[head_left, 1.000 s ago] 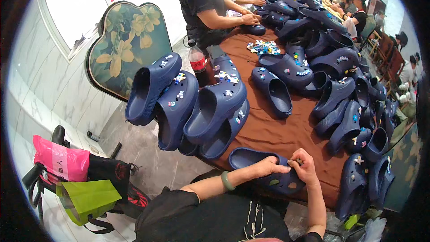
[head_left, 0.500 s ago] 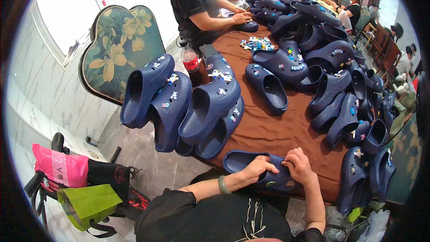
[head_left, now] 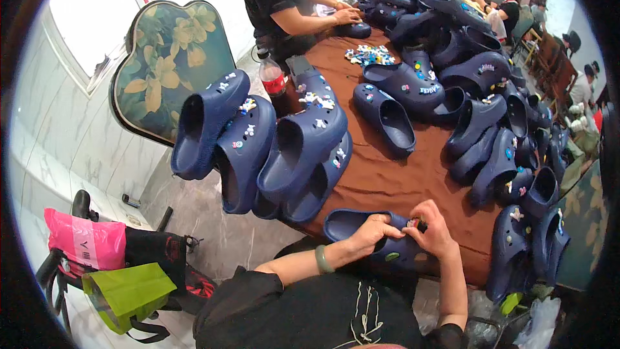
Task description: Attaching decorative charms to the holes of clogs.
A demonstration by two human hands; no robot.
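Near the table's front edge lies a navy foam clog [head_left: 345, 223], close to my body. My left hand [head_left: 373, 235] is closed on the clog, thumb toward its upper. In the pinch of my right hand [head_left: 433, 229], just above the clog's upper, is a small shoe charm [head_left: 412, 223]; the fingers hide most of it. A green charm [head_left: 392, 256] shows on the same clog. Beyond my hands, another navy clog [head_left: 386, 119] rests alone on the brown cloth.
Stacked clogs [head_left: 300, 155] stand to the left, and a large heap of clogs [head_left: 478, 110] fills the right side. Farther off are loose charms [head_left: 371, 55], a cola bottle [head_left: 272, 77] and a co-worker [head_left: 284, 6]. A flowered chair back [head_left: 174, 64] stands at left.
My right hand has lifted slightly and turned, with thumb and forefinger now bringing a charm into view. My left hand keeps its grip on the clog.
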